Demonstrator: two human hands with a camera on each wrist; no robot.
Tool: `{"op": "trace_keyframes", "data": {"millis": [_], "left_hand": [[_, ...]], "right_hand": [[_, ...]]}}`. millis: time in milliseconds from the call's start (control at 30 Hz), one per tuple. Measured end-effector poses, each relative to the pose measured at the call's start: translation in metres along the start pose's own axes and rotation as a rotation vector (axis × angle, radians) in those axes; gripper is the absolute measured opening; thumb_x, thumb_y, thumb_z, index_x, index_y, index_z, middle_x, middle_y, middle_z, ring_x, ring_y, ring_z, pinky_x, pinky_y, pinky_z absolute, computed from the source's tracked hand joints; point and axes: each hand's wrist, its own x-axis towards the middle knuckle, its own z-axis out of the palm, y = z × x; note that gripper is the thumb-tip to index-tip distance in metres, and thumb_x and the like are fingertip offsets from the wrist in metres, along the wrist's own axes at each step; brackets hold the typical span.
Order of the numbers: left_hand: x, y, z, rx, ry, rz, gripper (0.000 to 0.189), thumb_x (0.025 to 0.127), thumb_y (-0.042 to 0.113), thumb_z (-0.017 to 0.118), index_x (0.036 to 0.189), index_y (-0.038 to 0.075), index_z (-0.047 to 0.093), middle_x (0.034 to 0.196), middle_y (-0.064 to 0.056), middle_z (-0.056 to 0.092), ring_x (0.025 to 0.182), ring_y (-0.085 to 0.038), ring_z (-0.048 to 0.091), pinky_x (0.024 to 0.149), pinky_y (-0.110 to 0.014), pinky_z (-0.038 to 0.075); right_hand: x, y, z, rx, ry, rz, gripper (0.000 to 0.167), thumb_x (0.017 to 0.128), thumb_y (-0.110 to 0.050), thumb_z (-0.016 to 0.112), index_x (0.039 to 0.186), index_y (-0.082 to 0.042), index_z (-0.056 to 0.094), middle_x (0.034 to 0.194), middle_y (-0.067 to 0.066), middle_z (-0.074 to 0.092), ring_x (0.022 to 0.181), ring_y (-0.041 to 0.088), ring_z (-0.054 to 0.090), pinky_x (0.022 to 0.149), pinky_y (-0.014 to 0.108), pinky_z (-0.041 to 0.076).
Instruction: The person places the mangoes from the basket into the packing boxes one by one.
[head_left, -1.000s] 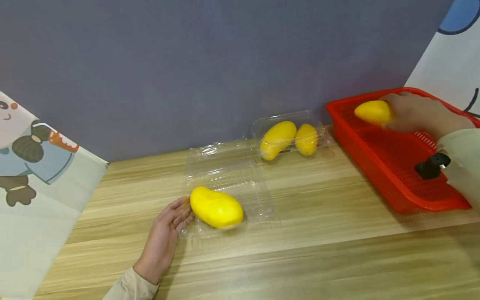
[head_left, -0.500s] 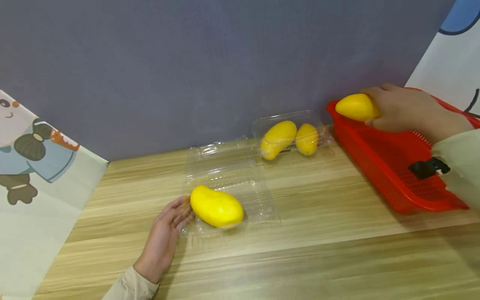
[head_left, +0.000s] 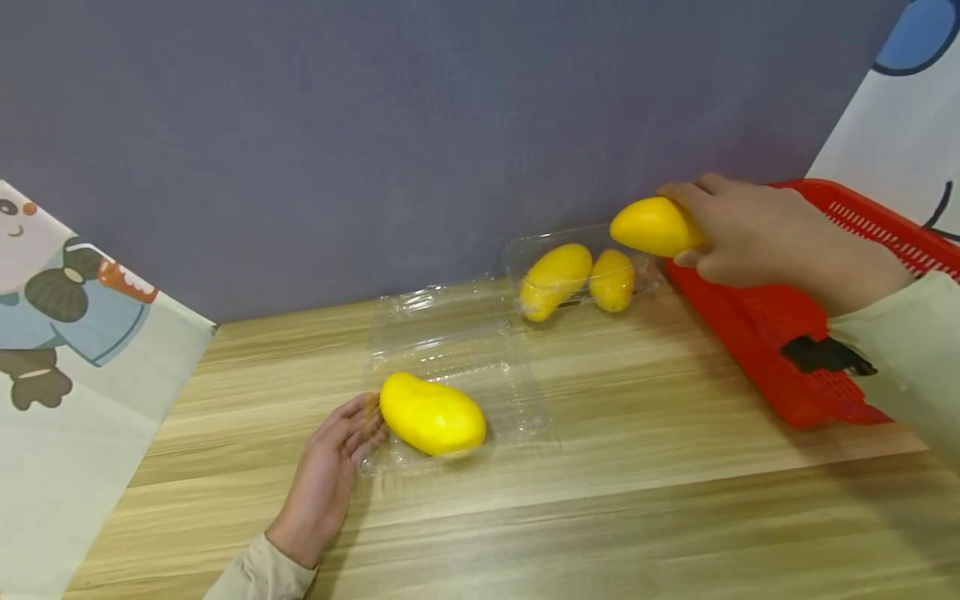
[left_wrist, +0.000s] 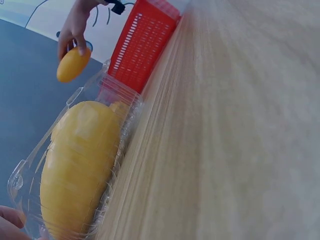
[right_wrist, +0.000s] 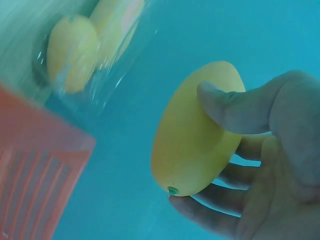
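Observation:
My right hand (head_left: 757, 237) grips a yellow mango (head_left: 652, 227) in the air, left of the red basket, thumb on one side and fingers on the other. In the right wrist view this mango (right_wrist: 200, 135) shows a small green stem spot. At the front, another larger mango (head_left: 433, 415) lies in an open clear plastic clamshell box (head_left: 517, 408), its lid (head_left: 438, 321) laid back toward the wall. My left hand (head_left: 330, 458) rests at the box's left side, relaxed fingers touching the plastic. In the left wrist view the boxed mango (left_wrist: 82, 170) hides most of what lies beyond.
Against the grey wall (head_left: 375, 150) stands a second clear box (head_left: 525, 246) with two mangoes (head_left: 557, 282) inside. The red plastic basket (head_left: 727, 333) sits at the right, partly covered by the right arm. Everything stands on a wood-grain table (head_left: 600, 517).
My right hand has carried its mango leftward out over the basket's rim to beside the rear box. The left hand and the boxed mangoes have stayed put.

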Motion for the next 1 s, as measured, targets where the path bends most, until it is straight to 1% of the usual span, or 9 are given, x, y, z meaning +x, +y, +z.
{"op": "trace_keyframes", "data": {"millis": [100,233,367,533,700,767,833,933,1000], "left_hand": [[-0.001,0.000,0.000,-0.003,0.003,-0.003,0.047,0.107,0.016,0.030,0.153,0.005,0.030,0.157,-0.010,0.039,0.127,-0.004,0.053,0.106,-0.020,0.048],[-0.002,-0.002,0.002,-0.002,0.009,-0.014,0.047,0.107,0.015,0.032,0.153,0.006,0.031,0.156,-0.009,0.039,0.128,-0.006,0.052,0.106,-0.021,0.049],[-0.003,-0.001,0.002,0.002,0.008,-0.013,0.049,0.105,0.014,0.035,0.153,0.006,0.031,0.157,-0.007,0.038,0.128,-0.006,0.052,0.106,-0.021,0.048],[-0.005,0.000,0.001,-0.006,0.028,-0.011,0.049,0.105,0.014,0.036,0.153,0.006,0.030,0.156,-0.006,0.038,0.126,-0.005,0.053,0.106,-0.021,0.049],[-0.005,-0.001,0.002,-0.018,0.027,0.008,0.049,0.107,0.015,0.034,0.154,0.007,0.028,0.158,-0.008,0.037,0.123,-0.002,0.055,0.106,-0.021,0.048],[-0.006,-0.002,0.002,-0.015,0.028,0.016,0.049,0.107,0.017,0.035,0.155,0.007,0.027,0.159,-0.008,0.037,0.122,-0.001,0.056,0.106,-0.021,0.048],[-0.006,-0.002,0.002,-0.012,0.025,0.019,0.050,0.108,0.019,0.035,0.155,0.008,0.027,0.159,-0.007,0.036,0.122,-0.001,0.056,0.106,-0.021,0.048],[-0.006,-0.002,0.002,-0.011,0.021,0.021,0.051,0.108,0.022,0.035,0.156,0.010,0.026,0.161,-0.005,0.033,0.122,0.001,0.056,0.107,-0.020,0.048],[-0.005,-0.001,0.002,-0.012,0.020,0.023,0.051,0.109,0.023,0.035,0.157,0.012,0.025,0.162,-0.004,0.031,0.122,0.001,0.056,0.107,-0.020,0.047]], "right_hand": [[-0.006,-0.016,0.004,0.016,0.030,-0.031,0.077,0.086,-0.027,0.073,0.151,-0.013,0.035,0.134,0.022,0.050,0.104,0.038,0.058,0.075,0.059,0.054],[-0.021,-0.043,0.009,0.044,0.089,-0.091,0.077,0.083,-0.031,0.078,0.149,-0.017,0.040,0.132,0.016,0.055,0.102,0.033,0.062,0.068,0.055,0.057],[-0.032,-0.067,0.012,0.072,0.135,-0.135,0.077,0.082,-0.028,0.079,0.148,-0.016,0.042,0.132,0.012,0.057,0.101,0.030,0.062,0.068,0.052,0.057],[-0.034,-0.091,0.024,0.122,0.175,-0.198,0.075,0.082,-0.024,0.080,0.146,-0.012,0.044,0.130,0.012,0.058,0.102,0.030,0.061,0.072,0.051,0.058],[-0.030,-0.106,0.037,0.161,0.163,-0.231,0.075,0.082,-0.024,0.080,0.147,-0.010,0.044,0.130,0.014,0.058,0.110,0.032,0.058,0.077,0.054,0.057],[-0.028,-0.111,0.041,0.167,0.151,-0.224,0.076,0.083,-0.025,0.080,0.148,-0.012,0.042,0.134,0.013,0.058,0.116,0.032,0.058,0.087,0.062,0.053],[-0.028,-0.116,0.045,0.180,0.143,-0.218,0.077,0.084,-0.025,0.079,0.150,-0.013,0.041,0.136,0.012,0.058,0.116,0.031,0.059,0.093,0.063,0.050],[-0.028,-0.124,0.050,0.215,0.126,-0.208,0.076,0.085,-0.024,0.077,0.151,-0.014,0.040,0.138,0.011,0.056,0.117,0.031,0.061,0.094,0.061,0.051],[-0.028,-0.130,0.053,0.249,0.120,-0.223,0.075,0.085,-0.022,0.076,0.151,-0.015,0.040,0.138,0.011,0.056,0.114,0.030,0.062,0.089,0.054,0.055]]}}
